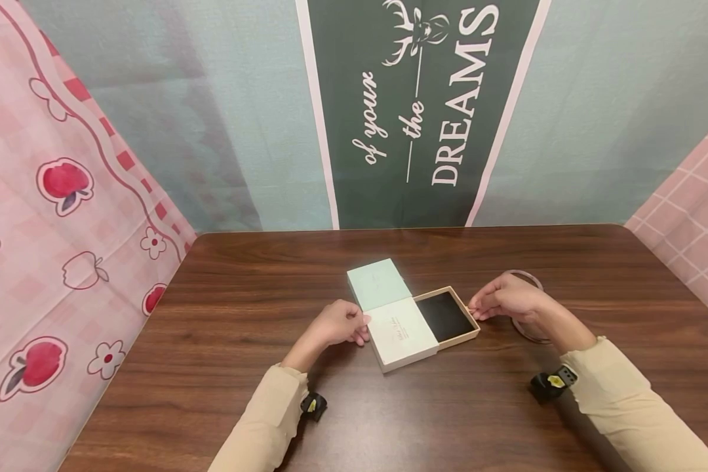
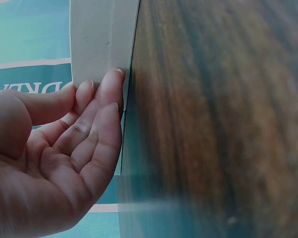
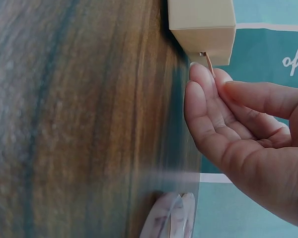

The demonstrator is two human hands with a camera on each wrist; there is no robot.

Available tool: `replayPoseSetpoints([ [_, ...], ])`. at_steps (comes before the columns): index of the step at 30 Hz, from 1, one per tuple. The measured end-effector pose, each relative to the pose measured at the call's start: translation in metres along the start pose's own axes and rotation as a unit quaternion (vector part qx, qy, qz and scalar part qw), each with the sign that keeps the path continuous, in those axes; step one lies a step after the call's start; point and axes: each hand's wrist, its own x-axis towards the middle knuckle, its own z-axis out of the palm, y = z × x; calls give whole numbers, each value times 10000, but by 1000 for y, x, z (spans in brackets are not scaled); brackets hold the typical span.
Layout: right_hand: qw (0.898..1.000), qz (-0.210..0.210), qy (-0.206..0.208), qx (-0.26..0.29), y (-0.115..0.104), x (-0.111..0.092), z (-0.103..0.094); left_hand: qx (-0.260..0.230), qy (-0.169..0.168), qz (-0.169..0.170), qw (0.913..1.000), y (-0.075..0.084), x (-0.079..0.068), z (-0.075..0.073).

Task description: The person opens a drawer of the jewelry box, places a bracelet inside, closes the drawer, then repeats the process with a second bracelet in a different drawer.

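A white drawer box (image 1: 402, 331) lies on the table, its pale mint flap (image 1: 380, 284) folded out toward the back left. From its right side the cream drawer (image 1: 461, 338) is slid out, showing a black pad (image 1: 445, 316) inside. My left hand (image 1: 337, 322) holds the sleeve's left edge, thumb at the top edge and curled fingers against the side wall (image 2: 102, 39). With thumb and fingers, my right hand (image 1: 510, 298) pinches a small ribbon pull (image 3: 210, 64) on the drawer's end.
A pinkish translucent bangle (image 1: 531, 334) lies on the table beneath my right wrist. The brown wood table (image 1: 242, 275) ends at a printed cloth backdrop (image 1: 401, 210), with pink cloth (image 1: 94, 229) along the left.
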Motion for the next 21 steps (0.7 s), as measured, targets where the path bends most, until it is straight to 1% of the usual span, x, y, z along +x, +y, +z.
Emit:
replayPoseSetpoints([
  [13,10000,-39,-42,30,1,0,-2,9,7,65,10000,1,-1,0],
  [21,10000,11,14,29,1,1,-3,34,3,42,10000,1,-1,0],
])
